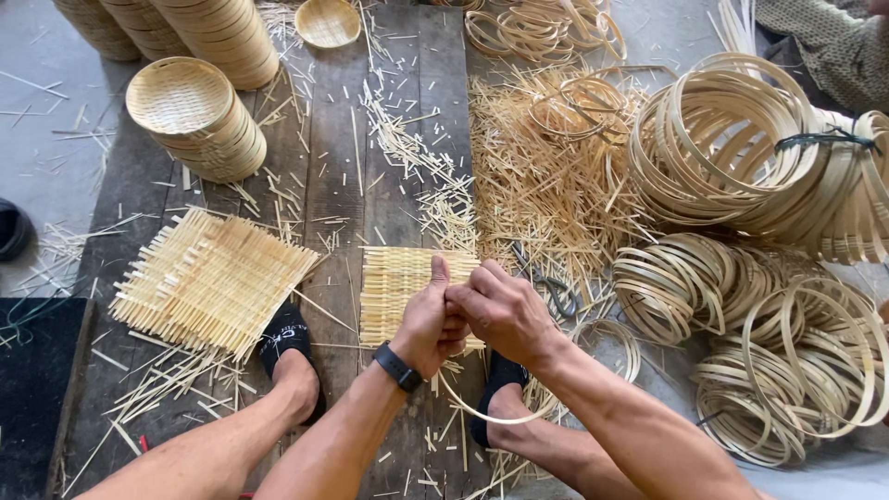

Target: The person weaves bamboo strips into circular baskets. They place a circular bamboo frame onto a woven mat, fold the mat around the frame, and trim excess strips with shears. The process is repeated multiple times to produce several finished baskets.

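My left hand (429, 322) and my right hand (503, 310) are pressed together over a square woven bamboo mat (394, 282) on the wooden boards. Both are closed on a thin bamboo hoop (482, 413) that curves down below my wrists toward my right foot. The left wrist wears a black band. How the hoop sits against the mat is hidden by my fingers.
A second woven mat (211, 280) lies left by my left foot. Stacks of finished woven baskets (196, 117) stand at the upper left. Bundles of bamboo rings (741, 148) and loose hoops (787, 370) fill the right side. Scissors (548, 285) lie among splinters. Another person's sleeve (833, 42) shows top right.
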